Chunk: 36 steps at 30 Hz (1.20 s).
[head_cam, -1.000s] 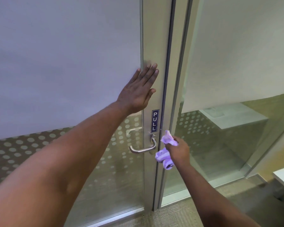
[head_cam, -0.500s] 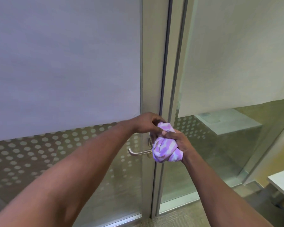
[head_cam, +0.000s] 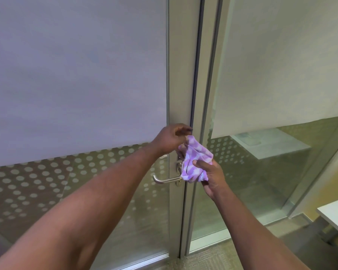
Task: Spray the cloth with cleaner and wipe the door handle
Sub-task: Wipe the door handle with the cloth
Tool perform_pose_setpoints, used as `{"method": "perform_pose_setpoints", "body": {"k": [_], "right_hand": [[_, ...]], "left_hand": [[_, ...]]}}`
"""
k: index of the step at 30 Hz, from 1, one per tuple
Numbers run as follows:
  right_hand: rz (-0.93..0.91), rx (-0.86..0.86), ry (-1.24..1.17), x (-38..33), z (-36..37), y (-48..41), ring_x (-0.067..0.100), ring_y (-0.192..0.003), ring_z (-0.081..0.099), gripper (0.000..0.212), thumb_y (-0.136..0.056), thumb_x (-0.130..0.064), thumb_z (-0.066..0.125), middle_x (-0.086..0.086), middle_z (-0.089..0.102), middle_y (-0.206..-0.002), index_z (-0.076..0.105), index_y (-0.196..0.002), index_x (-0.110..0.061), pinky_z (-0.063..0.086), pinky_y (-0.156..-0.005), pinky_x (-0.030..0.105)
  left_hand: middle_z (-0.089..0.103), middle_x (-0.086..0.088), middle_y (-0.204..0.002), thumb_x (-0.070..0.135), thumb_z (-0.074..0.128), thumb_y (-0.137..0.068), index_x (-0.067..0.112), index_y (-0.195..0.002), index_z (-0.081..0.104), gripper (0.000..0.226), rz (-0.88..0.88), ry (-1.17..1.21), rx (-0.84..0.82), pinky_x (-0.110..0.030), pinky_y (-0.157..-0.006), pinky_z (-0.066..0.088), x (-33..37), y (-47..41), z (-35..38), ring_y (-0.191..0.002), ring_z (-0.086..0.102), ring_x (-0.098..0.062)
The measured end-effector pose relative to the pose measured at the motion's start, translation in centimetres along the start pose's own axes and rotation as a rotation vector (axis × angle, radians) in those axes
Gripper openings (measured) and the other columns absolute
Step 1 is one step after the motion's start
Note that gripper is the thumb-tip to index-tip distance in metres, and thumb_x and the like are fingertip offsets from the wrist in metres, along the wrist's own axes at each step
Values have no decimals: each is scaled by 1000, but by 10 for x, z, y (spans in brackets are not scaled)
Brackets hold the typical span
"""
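Observation:
A purple and white patterned cloth (head_cam: pixel 193 162) is bunched up in front of the door frame, just above the right end of the silver lever door handle (head_cam: pixel 167 180). My right hand (head_cam: pixel 211 177) holds the cloth from below, thumb pressed into its folds. My left hand (head_cam: pixel 171 139) pinches the cloth's top corner from the upper left. The handle's bar sticks out to the left, uncovered; its base is partly hidden behind the cloth. No spray bottle is in view.
The glass door (head_cam: pixel 76 84) has a frosted upper pane and a dotted band lower down. A metal frame (head_cam: pixel 183 75) runs down the middle, with a fixed glass panel (head_cam: pixel 271 172) to its right. A white table corner (head_cam: pixel 336 215) juts in at lower right.
My left hand came off the door frame and down to the cloth, taking hold of its top. The cloth has been pulled wider between both hands and lifted slightly above the handle.

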State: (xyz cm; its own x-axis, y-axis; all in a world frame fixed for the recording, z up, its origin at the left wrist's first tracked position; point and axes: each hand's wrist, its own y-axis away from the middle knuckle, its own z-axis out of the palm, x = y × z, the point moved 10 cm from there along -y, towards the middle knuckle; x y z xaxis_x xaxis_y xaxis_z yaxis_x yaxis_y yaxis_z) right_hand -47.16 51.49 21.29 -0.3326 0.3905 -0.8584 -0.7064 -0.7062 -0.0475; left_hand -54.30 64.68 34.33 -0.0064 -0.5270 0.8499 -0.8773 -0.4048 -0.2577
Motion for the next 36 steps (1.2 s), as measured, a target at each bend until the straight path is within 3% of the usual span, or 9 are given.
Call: {"method": "perform_pose_setpoints", "body": {"k": [2,4,8,10,13,18,24,27,36], "right_hand": [[-35,176,219,-3,-21,2,26,-71,66,37,-77,0,71,17,76,-98,73,-114,-6,49,-56,29],[-72,313,518,-5,-40,8,23,-70,66,27,-83,0,67,10,76,-88,76,-105,-12,50,-57,27],[-82,438,980,7,-53,14,14,-74,68,12,-89,-27,68,-9,70,-85,69,-101,-29,46,-59,21],[-117,369,1083,16,-44,10,15,-78,71,23,-90,-28,69,-8,72,-97,68,-113,-32,57,-68,30],[-264,187,1367,24,-12,1,21,-111,65,52,-85,-14,70,-10,64,-135,66,-131,-38,54,-90,35],[-398,-35,1800,46,32,-13,28,-118,54,59,-78,-11,65,-9,56,-143,63,-130,-39,43,-87,40],[-541,-81,1937,49,50,-26,33,-103,61,54,-67,-13,73,3,65,-124,71,-119,-28,46,-73,40],[-534,-63,1936,47,51,-35,31,-108,58,47,-76,-18,71,3,62,-128,69,-121,-30,44,-76,39],[-305,216,1259,54,0,-37,17,-122,51,65,-75,-1,64,-13,55,-140,70,-128,-39,49,-90,30]], "left_hand": [[73,-3,-120,0,54,-89,13,-126,70,42,100,-32,155,-33,-102,53,19,0,-21,-113,68,-13],[72,1,-127,10,49,-88,19,-128,69,46,248,-263,266,-30,-104,51,43,3,-37,-118,65,-9],[57,-10,-150,2,52,-88,9,-142,61,55,634,-836,181,-35,-126,27,77,3,-20,-145,46,-25],[47,-13,-158,3,51,-88,6,-147,54,59,744,-1017,122,-42,-130,15,80,0,-8,-153,35,-29],[39,-13,-164,6,49,-91,5,-152,47,61,803,-1172,122,-47,-130,11,79,-9,-4,-157,26,-29],[36,-14,-165,8,49,-91,5,-152,46,61,846,-1253,139,-49,-130,11,70,-21,-3,-158,23,-29],[32,-13,-167,10,48,-90,5,-152,47,62,850,-1261,161,-52,-130,8,60,-30,-13,-158,20,-30],[33,-14,-166,10,49,-90,5,-151,48,61,884,-1261,178,-55,-129,11,59,-31,-14,-158,22,-32],[33,-16,-166,10,51,-91,3,-151,47,60,909,-1265,189,-56,-129,11,57,-31,-14,-157,23,-33]]}}
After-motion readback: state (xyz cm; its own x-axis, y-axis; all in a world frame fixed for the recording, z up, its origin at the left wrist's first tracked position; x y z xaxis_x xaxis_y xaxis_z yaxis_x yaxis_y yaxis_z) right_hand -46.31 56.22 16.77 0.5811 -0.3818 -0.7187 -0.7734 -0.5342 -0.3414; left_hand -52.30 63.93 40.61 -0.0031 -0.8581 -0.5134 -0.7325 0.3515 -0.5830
